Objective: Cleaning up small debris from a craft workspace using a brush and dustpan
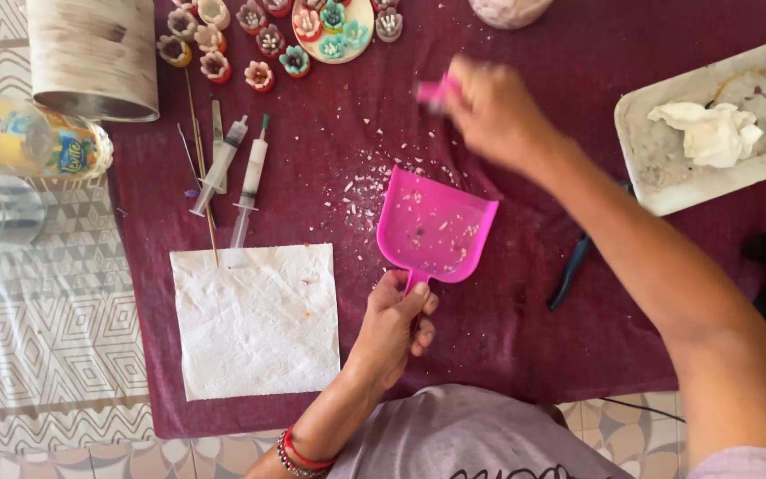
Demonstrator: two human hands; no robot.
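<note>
Holding a pink plastic dustpan by its short handle with the left hand, mid-cloth near the pale crumbs. Looking light, stiff, slightly slick; handle being the spot to grab. Right hand blurring, clenched on something pink, probably a brush, hard to tell.

Glossy plastic dustpan on matt cloth.

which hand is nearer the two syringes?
Left. The left hand grips the pink dustpan handle, below and right of the syringes. The right hand, blurred and holding something pink, is farther right, beyond the crumbs.
</note>
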